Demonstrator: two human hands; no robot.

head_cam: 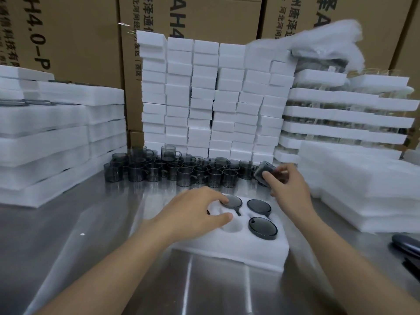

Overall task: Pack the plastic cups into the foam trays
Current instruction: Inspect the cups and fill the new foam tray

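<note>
A white foam tray lies on the steel table in front of me. Three dark smoky plastic cups sit upside down in its holes: one at the back left, one at the back right, one at the front right. One hole at the front left shows bare foam. My left hand rests on the tray, fingertips on the back-left cup. My right hand grips a tilted cup above the tray's far right corner. Several loose cups stand behind the tray.
Tall stacks of white foam blocks rise behind the cups. Foam sheets pile up on the left and right. Packed trays stack at the back right. Cardboard boxes form the back wall. A dark object lies at the right edge.
</note>
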